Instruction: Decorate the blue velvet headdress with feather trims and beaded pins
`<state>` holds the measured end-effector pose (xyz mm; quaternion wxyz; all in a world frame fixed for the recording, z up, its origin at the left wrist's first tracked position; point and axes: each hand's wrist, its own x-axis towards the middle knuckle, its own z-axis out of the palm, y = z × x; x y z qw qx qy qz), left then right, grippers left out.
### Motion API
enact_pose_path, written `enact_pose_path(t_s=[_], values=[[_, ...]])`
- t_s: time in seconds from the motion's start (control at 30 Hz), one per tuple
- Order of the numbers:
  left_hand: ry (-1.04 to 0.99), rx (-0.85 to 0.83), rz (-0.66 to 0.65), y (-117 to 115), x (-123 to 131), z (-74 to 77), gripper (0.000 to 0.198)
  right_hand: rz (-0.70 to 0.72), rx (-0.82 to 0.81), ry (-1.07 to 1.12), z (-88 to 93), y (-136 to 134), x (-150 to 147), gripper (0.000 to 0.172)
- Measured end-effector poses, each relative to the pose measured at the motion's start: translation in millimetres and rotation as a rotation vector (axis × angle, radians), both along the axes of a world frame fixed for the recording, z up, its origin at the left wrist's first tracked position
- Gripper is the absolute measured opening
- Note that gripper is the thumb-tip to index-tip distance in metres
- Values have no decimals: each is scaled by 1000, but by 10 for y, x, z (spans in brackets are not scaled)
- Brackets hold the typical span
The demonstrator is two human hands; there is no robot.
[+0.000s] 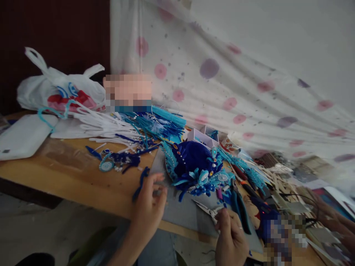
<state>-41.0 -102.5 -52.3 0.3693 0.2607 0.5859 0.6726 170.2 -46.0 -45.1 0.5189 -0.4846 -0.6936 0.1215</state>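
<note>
My right hand (231,236) is closed around the handles of a pair of scissors (204,209), whose blades point up and left over a grey mat (177,208). My left hand (151,199) is at the mat's left edge, its fingers loosely curled and apart with nothing visible between them. A dark blue fuzzy strip (142,181) lies against or just behind it; which, I cannot tell. Ahead of both hands sits a dark blue headpiece-like ornament (195,159), trimmed with light blue leaves, fuzzy petals, pearls and gems. Right of the scissors lie teal-handled pliers (240,208).
White pipe cleaners (102,125) and blue bundles (166,122) lie behind, near a plastic bag (61,90) and white box (24,136). A blue glue gun (264,216) rests at right. Another person's hand (330,212) reaches in at far right. A spotted curtain (222,92) hangs behind.
</note>
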Motion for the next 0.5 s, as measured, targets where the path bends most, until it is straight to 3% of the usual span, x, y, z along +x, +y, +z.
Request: enact_pose_path(t_s=[0.1,0.2,0.3,0.5], values=[[-119,-6,-43,-20,90,-46,45,-67,-63,125,50,-27,-1,27],[-189,-28,-41,46,107,-59,63,-90,-153,239,46,1,45,33],[-221,-47,-87,166,109,-62,72,-3,-252,256,13,177,84,36],[-415,-17,23,272,68,-155,58,135,-418,499,-118,679,-61,57]])
